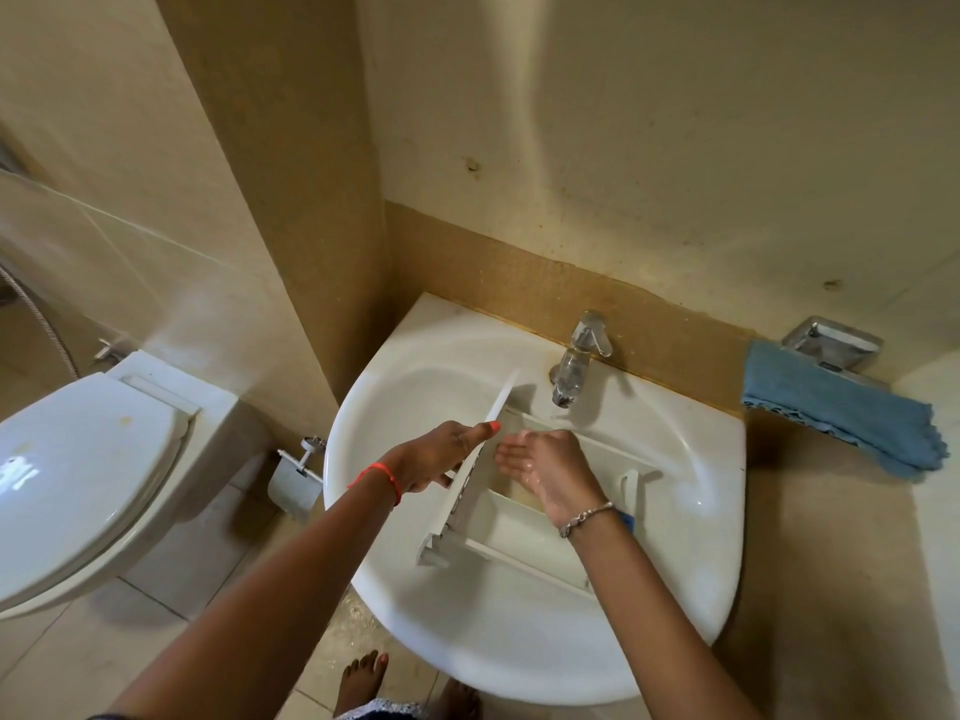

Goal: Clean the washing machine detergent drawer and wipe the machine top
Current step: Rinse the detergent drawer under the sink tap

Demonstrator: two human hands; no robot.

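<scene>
A beige-tiled bathroom, with a white sink (pixel 519 646) set against the back wall and a toilet (pixel 83 470) to its left. The drawer (pixel 511 519) lies in the basin just below the tap (pixel 576 361). It is tipped up on its left side, its front panel standing towards the sink's left rim. The left hand (pixel 436 454) grips that panel, thumb along its top edge and fingers curled behind it, keeping the drawer steady. The right hand (pixel 556 475) reaches into the compartment nearest the tap. Its fingers are fairly straight and wet, pressed against the plastic and holding nothing that shows. Whether water is running from the tap cannot be told. A blue cloth (pixel 841 413) lies folded on the ledge past the sink's right rim, well apart from both hands.

This looks like the rinse-and-rub step on the drawer, so the task seems early: the machine top is not in view. The next move probably calls for working the fingers into the other compartments and corners while the left hand keeps its hold, since wet plastic may slip.
</scene>
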